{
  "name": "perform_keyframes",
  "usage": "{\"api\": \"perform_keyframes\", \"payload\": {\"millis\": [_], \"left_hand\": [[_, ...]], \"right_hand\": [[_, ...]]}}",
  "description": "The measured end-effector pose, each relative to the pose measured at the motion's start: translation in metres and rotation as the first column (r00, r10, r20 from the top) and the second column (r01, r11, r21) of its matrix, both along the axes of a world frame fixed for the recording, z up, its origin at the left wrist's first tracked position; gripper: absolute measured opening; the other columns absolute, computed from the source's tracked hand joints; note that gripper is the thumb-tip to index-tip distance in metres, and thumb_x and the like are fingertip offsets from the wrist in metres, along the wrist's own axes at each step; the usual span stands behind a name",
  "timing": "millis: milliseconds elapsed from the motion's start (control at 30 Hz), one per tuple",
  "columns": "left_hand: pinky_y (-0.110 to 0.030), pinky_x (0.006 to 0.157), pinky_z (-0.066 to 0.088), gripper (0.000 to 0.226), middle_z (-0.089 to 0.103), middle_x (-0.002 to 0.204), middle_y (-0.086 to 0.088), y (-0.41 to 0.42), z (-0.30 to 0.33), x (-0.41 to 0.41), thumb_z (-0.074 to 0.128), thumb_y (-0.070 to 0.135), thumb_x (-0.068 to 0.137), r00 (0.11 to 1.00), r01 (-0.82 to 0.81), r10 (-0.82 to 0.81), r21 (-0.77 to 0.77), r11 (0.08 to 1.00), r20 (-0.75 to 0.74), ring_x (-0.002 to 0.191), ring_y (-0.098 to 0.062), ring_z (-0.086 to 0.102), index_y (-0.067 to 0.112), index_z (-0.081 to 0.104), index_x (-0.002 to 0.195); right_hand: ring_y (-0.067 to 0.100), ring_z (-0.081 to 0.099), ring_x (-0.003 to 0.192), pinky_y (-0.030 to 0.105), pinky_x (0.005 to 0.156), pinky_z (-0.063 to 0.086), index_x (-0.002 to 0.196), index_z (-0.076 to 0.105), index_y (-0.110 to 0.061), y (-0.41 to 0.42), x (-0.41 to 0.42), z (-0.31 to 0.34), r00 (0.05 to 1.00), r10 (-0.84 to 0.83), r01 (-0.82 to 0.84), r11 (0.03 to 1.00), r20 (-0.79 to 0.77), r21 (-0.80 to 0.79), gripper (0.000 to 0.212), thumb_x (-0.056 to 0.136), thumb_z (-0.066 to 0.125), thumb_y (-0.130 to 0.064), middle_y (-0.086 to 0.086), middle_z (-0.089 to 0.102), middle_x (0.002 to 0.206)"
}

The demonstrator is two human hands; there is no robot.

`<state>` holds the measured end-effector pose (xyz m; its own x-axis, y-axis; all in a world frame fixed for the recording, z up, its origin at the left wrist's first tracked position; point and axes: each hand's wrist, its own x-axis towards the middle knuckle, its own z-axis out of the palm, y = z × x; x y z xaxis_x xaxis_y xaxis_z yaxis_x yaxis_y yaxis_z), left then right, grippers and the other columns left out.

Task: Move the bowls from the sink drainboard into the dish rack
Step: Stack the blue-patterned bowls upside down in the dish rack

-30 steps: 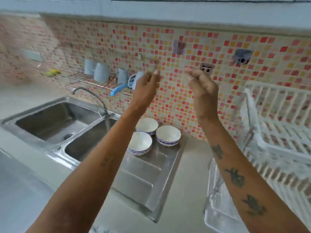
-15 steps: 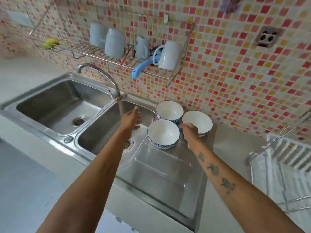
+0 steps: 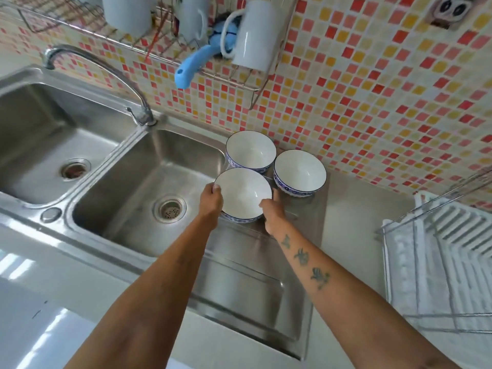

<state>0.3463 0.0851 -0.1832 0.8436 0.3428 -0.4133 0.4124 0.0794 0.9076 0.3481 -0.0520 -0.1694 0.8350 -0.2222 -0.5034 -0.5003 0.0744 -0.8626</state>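
Observation:
Three white bowls with blue patterned rims stand at the far end of the steel drainboard [image 3: 247, 283]. The nearest bowl [image 3: 241, 193] has my left hand [image 3: 211, 202] on its left rim and my right hand [image 3: 271, 213] on its right side, so both hands grip it. Behind it stands a second bowl [image 3: 250, 150] by the wall, and a third bowl [image 3: 299, 170] sits to the right. The white dish rack [image 3: 436, 265] with a wire frame is at the right edge of the view.
A double steel sink [image 3: 149, 182] with a curved tap [image 3: 106, 73] lies to the left of the bowls. Above, a wire wall shelf [image 3: 170, 46] carries white mugs and a blue-handled utensil [image 3: 191, 67]. Mosaic tiles cover the wall behind.
Both hands came down from in front of the wall to the drainboard and closed on the nearest bowl. The view tilted down and moved closer.

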Motion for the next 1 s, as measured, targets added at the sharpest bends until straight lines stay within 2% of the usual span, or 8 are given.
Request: {"api": "perform_keyframes", "payload": {"millis": [133,333,500,600,733,833,933,1000], "left_hand": [[-0.031,0.085,0.041,0.033,0.054,0.105,-0.012,-0.008,-0.002,-0.002,0.034,0.012,0.103,0.997,-0.063,0.064,-0.028,0.998,0.034,0.096,-0.023,0.05,-0.001,0.053,0.127],[-0.055,0.099,0.049,0.033,0.06,0.119,-0.017,-0.006,-0.011,0.004,0.035,0.021,0.101,0.996,-0.086,0.082,-0.094,0.992,-0.042,0.112,-0.036,0.059,0.011,0.054,0.126],[-0.042,0.095,0.05,0.032,0.057,0.112,-0.008,-0.012,0.0,-0.014,0.034,0.021,0.104,0.992,-0.124,0.122,-0.179,0.976,-0.021,0.103,-0.027,0.056,0.013,0.051,0.129],[-0.038,0.091,0.048,0.035,0.056,0.12,-0.009,-0.015,0.025,-0.026,0.033,0.024,0.105,0.994,-0.101,0.11,-0.234,0.967,0.027,0.105,-0.026,0.056,0.012,0.048,0.135],[-0.039,0.089,0.051,0.052,0.061,0.127,-0.008,-0.025,0.092,-0.042,0.022,0.048,0.104,0.99,0.061,0.001,-0.433,0.9,0.142,0.108,-0.026,0.06,0.018,0.05,0.136],[-0.043,0.089,0.052,0.062,0.063,0.126,-0.006,-0.032,0.15,-0.052,0.01,0.057,0.1,0.963,0.224,-0.101,-0.529,0.819,0.251,0.113,-0.026,0.061,0.025,0.054,0.13],[-0.054,0.089,0.054,0.049,0.063,0.131,-0.005,-0.049,0.213,-0.067,0.026,0.052,0.1,0.908,0.401,-0.24,-0.548,0.734,0.342,0.118,-0.032,0.059,0.03,0.059,0.128],[-0.054,0.08,0.057,0.042,0.067,0.125,-0.003,-0.071,0.255,-0.077,0.033,0.047,0.099,0.839,0.525,-0.315,-0.512,0.679,0.443,0.111,-0.031,0.063,0.03,0.063,0.122]], "right_hand": [[0.029,0.052,0.122,0.039,0.095,0.046,0.141,0.039,-0.027,0.004,0.0,-0.001,0.998,-0.05,0.051,0.997,-0.029,0.057,0.075,0.077,0.03,0.01,0.005,0.051,0.138],[0.031,0.052,0.123,0.047,0.103,0.047,0.144,0.037,-0.027,0.004,0.003,-0.005,0.996,-0.072,0.077,0.991,-0.058,0.106,0.079,0.075,0.031,0.012,0.008,0.05,0.141],[0.029,0.052,0.109,0.046,0.098,0.046,0.137,0.042,-0.02,0.0,-0.009,0.009,0.998,-0.054,0.06,0.982,-0.037,0.181,0.073,0.077,0.029,0.018,0.01,0.052,0.132],[0.027,0.05,0.109,0.041,0.091,0.047,0.131,0.046,-0.024,-0.004,-0.022,0.031,0.997,-0.068,0.058,0.972,0.033,0.23,0.072,0.076,0.03,0.02,0.009,0.053,0.131],[0.025,0.049,0.11,0.037,0.087,0.047,0.12,0.048,-0.031,-0.021,-0.041,0.084,0.985,-0.09,0.044,0.958,0.15,0.284,0.066,0.077,0.032,0.017,0.001,0.054,0.124],[0.027,0.048,0.111,0.046,0.09,0.049,0.121,0.048,-0.031,-0.04,-0.06,0.14,0.95,-0.123,0.033,0.953,0.286,0.3,0.067,0.076,0.033,0.017,0.0,0.052,0.123],[0.027,0.048,0.115,0.044,0.082,0.053,0.114,0.049,-0.036,-0.064,-0.088,0.205,0.871,-0.122,-0.014,0.962,0.476,0.271,0.067,0.075,0.034,0.016,-0.001,0.052,0.126],[0.028,0.048,0.118,0.043,0.081,0.054,0.108,0.051,-0.041,-0.086,-0.111,0.25,0.77,-0.108,-0.042,0.975,0.629,0.219,0.065,0.071,0.037,0.01,0.0,0.051,0.129]]}}
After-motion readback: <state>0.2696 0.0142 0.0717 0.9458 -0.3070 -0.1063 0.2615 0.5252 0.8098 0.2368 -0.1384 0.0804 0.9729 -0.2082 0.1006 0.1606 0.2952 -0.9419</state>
